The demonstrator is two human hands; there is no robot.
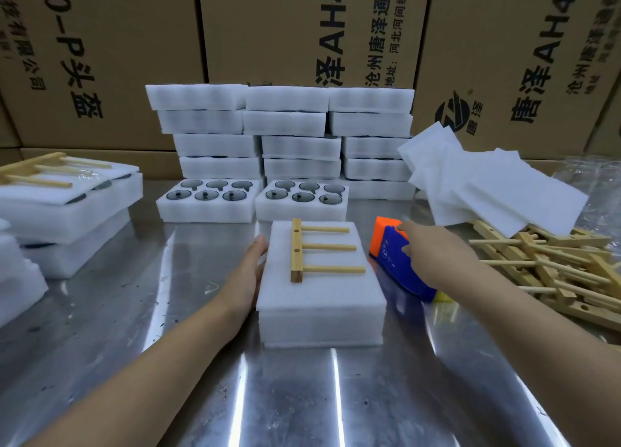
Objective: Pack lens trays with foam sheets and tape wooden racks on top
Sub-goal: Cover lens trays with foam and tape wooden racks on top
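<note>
Okay, wooden rack (312,250) sits untaped on the foam-covered tray (319,312), centre table (161,312). Left hand (252,272) flat against tray side, fingers straight; right hand (433,255) grasping tape dispenser (393,268). Brace tray, pull tape square across pegs.

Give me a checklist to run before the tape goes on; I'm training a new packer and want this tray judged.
1. The foam sheet covers the tray: ok, its top is fully covered.
2. The wooden rack lies flat on the sheet: ok, though it sits on the far half, not centred.
3. The left hand steadies the tray: ok, straight fingers press its left side.
4. The right hand has the tape dispenser: ok, fingers over its top, thumb on its side.
5. Tape end free to pull: cannot tell, it is hidden.
</note>
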